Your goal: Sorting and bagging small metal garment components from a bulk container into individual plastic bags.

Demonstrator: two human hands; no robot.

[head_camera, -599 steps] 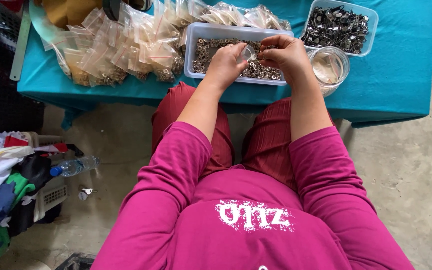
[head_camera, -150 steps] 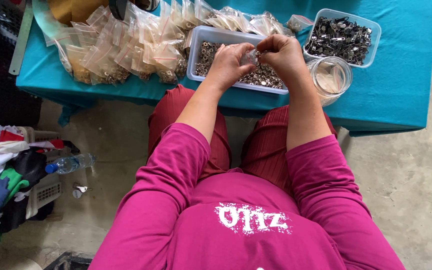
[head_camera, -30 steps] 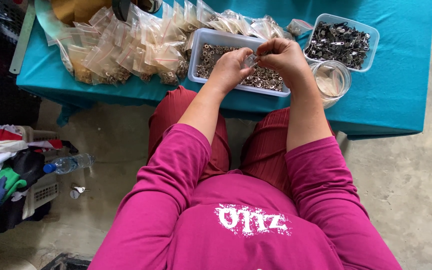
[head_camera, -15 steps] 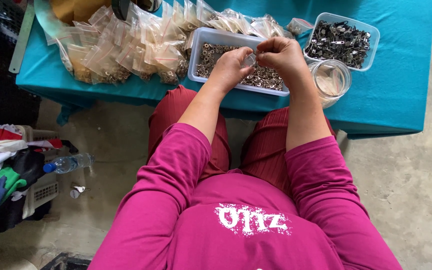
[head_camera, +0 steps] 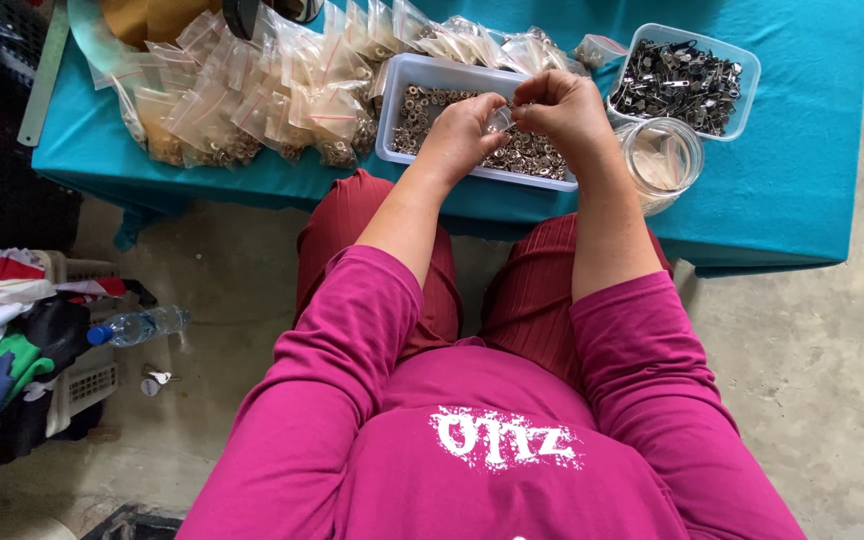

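Head view: two hands pinch a small clear bag above a tray of tiny metal rings.

The left hand point(head_camera: 464, 130) and right hand point(head_camera: 564, 108) meet fingertip to fingertip, each grip clamped on the small clear bag point(head_camera: 500, 118). Directly beneath sits the white tray point(head_camera: 392, 110) of rings on the teal counter point(head_camera: 802, 190). Left of the grip lies a heap of filled bags point(head_camera: 252, 100); right of it, a clear round jar point(head_camera: 660, 160) and a tub of dark clips point(head_camera: 687, 75). Keeping the bag over the tray should catch any spills.
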